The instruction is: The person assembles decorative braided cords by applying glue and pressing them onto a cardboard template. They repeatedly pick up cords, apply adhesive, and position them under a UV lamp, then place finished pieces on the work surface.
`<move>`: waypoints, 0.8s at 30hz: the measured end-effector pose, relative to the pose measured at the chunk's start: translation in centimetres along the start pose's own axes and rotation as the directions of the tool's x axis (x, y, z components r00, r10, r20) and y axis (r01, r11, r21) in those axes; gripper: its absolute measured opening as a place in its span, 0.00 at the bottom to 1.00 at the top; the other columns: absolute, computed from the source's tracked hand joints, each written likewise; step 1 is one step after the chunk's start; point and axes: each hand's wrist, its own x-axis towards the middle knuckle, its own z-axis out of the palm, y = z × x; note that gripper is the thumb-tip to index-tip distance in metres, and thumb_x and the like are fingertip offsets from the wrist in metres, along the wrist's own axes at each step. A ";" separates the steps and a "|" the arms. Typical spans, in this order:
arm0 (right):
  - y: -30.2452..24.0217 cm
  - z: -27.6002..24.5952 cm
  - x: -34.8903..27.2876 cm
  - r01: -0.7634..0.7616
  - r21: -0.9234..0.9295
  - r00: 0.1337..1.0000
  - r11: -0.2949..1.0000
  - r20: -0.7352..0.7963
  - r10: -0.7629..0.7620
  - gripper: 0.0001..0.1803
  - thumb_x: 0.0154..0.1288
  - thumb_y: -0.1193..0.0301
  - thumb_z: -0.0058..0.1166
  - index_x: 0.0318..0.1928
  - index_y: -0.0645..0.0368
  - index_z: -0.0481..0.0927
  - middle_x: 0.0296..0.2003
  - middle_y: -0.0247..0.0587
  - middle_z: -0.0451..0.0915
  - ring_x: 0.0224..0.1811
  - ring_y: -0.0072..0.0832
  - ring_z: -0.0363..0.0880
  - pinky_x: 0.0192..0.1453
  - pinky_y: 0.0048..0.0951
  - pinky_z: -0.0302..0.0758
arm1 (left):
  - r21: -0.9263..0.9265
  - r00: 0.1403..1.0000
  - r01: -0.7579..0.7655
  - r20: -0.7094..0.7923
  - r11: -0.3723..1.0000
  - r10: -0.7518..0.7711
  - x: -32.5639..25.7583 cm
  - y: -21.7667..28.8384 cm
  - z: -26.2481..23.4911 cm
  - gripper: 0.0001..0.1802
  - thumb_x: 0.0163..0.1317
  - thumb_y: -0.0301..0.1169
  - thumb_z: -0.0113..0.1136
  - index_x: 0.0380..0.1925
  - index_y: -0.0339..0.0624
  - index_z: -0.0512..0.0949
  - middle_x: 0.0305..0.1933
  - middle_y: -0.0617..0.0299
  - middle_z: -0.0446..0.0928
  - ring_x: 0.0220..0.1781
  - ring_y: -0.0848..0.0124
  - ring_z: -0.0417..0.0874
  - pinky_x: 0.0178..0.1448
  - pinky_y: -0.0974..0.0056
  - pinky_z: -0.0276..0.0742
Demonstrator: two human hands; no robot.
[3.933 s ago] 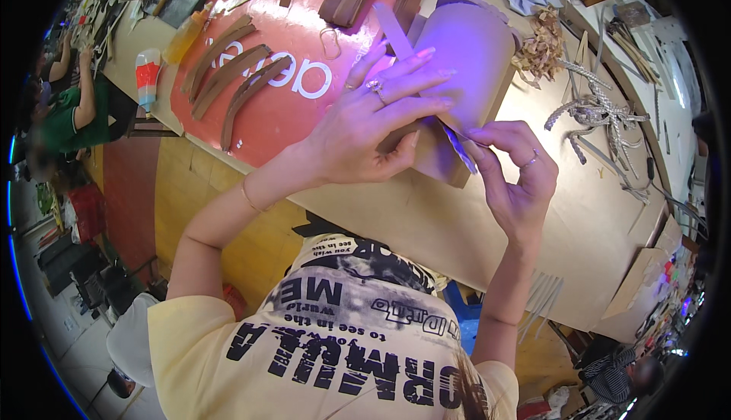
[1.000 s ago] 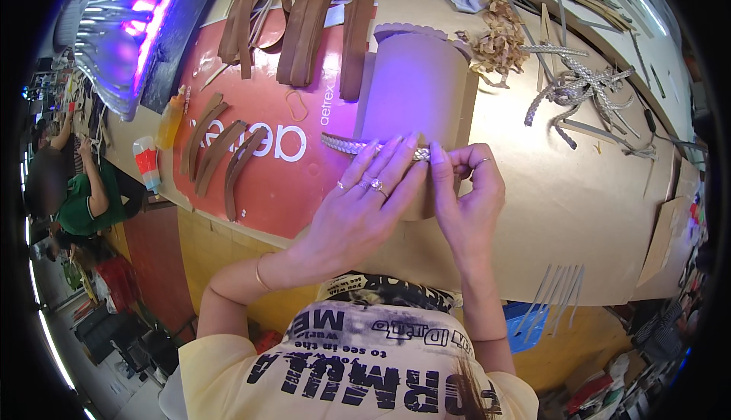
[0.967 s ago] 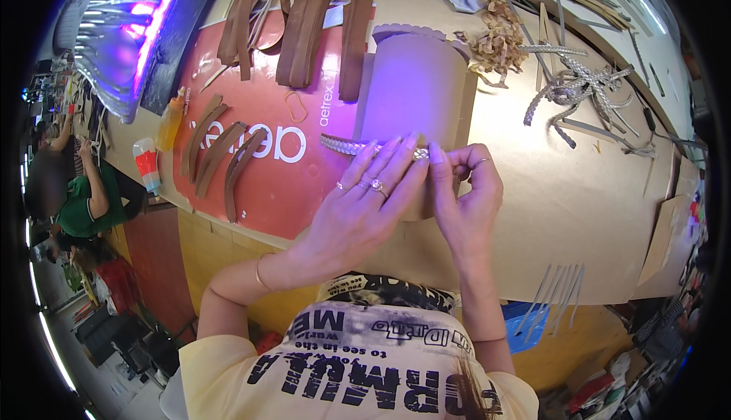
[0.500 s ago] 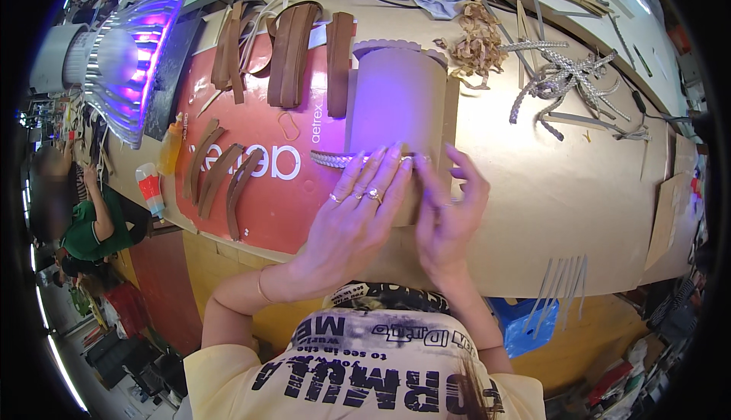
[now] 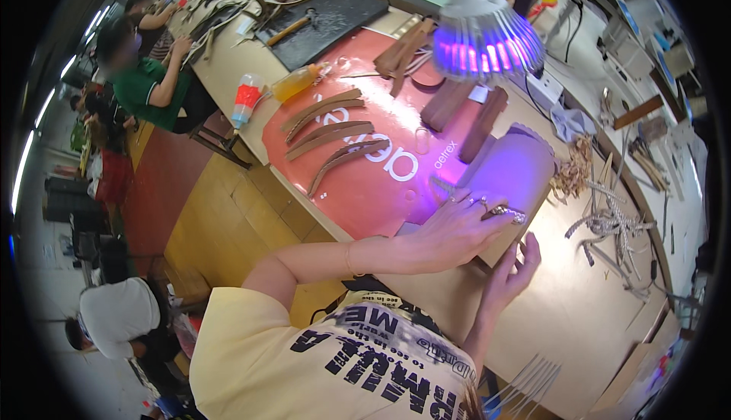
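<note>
A silvery braided strip [image 5: 509,212] lies across a brown curved form [image 5: 512,167], which has a scalloped far edge and sits under purple light. My left hand [image 5: 457,226], with rings on its fingers, bends over the strip and presses it against the form; its thumb is mostly hidden. Beside the form's near right edge is my right hand [image 5: 518,266], fingers loosely curled and apart, with nothing plainly held. Just above the form hangs a ribbed metal lamp [image 5: 487,43] glowing purple.
Brown strips [image 5: 335,134] lie on a red sheet [image 5: 365,207]. An orange bottle [image 5: 297,83] and a red-and-white bottle [image 5: 246,102] stand left. Braided cords [image 5: 609,222] tangle at right, near brown scraps [image 5: 575,169]. A hammer [image 5: 291,30] rests on a black slab [image 5: 327,24]. Co-workers sit at left.
The head view has swung to the left, so the bench appears tilted. My left fingers, flat along the strip before, are now bent over it. My right hand has lowered beside the form's edge.
</note>
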 end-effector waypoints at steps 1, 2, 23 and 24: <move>0.0 -0.5 0.1 0.049 0.008 0.999 0.999 -0.021 -0.048 0.22 0.72 0.73 0.49 0.64 0.64 0.70 0.58 0.45 0.73 0.56 0.28 0.72 0.56 0.30 0.70 | -0.025 0.997 0.080 0.017 0.996 -0.080 -0.1 0.1 -0.1 0.22 0.63 0.30 0.59 0.58 0.46 0.74 0.54 0.53 0.73 0.56 0.53 0.75 0.58 0.50 0.71; -0.1 -1.3 0.3 0.043 0.015 0.998 0.999 -0.049 -0.042 0.22 0.72 0.73 0.49 0.64 0.64 0.69 0.57 0.45 0.74 0.54 0.28 0.73 0.55 0.29 0.70 | -0.053 0.992 0.129 0.020 0.990 -0.128 -0.2 -0.1 -0.4 0.21 0.63 0.30 0.59 0.58 0.46 0.75 0.53 0.53 0.74 0.54 0.53 0.76 0.56 0.51 0.72; -4.1 -2.6 1.4 0.142 0.005 0.976 0.990 0.169 -0.141 0.13 0.69 0.74 0.55 0.52 0.65 0.79 0.33 0.36 0.80 0.33 0.19 0.74 0.42 0.24 0.72 | -0.694 0.677 0.522 -0.016 0.496 -0.735 -5.9 -9.0 -6.8 0.10 0.71 0.29 0.53 0.42 0.33 0.80 0.30 0.64 0.82 0.30 0.81 0.80 0.30 0.73 0.71; -4.1 -2.5 1.4 0.117 -0.025 0.979 0.993 0.174 -0.111 0.13 0.69 0.74 0.55 0.52 0.66 0.79 0.33 0.36 0.80 0.33 0.19 0.74 0.42 0.24 0.72 | -0.636 0.679 0.544 -0.048 0.546 -0.732 -6.4 -9.6 -6.8 0.10 0.71 0.30 0.54 0.43 0.34 0.79 0.32 0.62 0.83 0.31 0.79 0.82 0.31 0.73 0.71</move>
